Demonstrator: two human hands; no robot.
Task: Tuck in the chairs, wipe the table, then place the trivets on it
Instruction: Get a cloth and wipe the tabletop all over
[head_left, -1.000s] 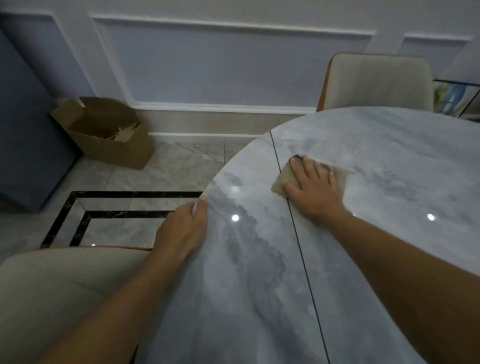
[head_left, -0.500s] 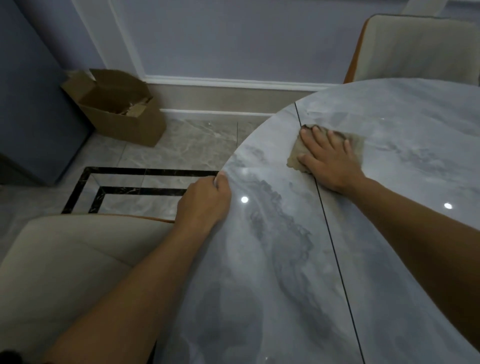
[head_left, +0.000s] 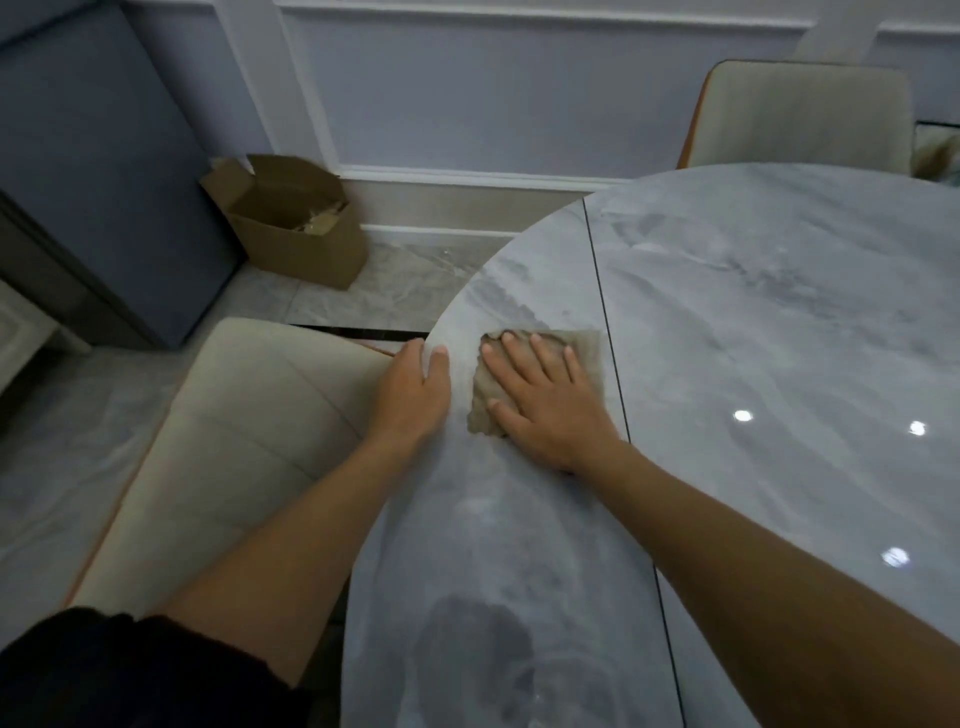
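Wipe step was judged in hand: cloth (head_left: 587, 345) was pressed flat near the table (head_left: 753, 312) rim under spread fingers of the right hand (head_left: 545, 410), rim was clasped by the left hand (head_left: 410, 395); further passes over the top were judged needed, trivets unseen.

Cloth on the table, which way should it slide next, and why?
Probably to the right, across the dark seam. The right hand presses the cloth flat near the rounded edge of the table, with the left hand gripping that edge just beside it, so there is little room that way. Most of the table lies to the right.
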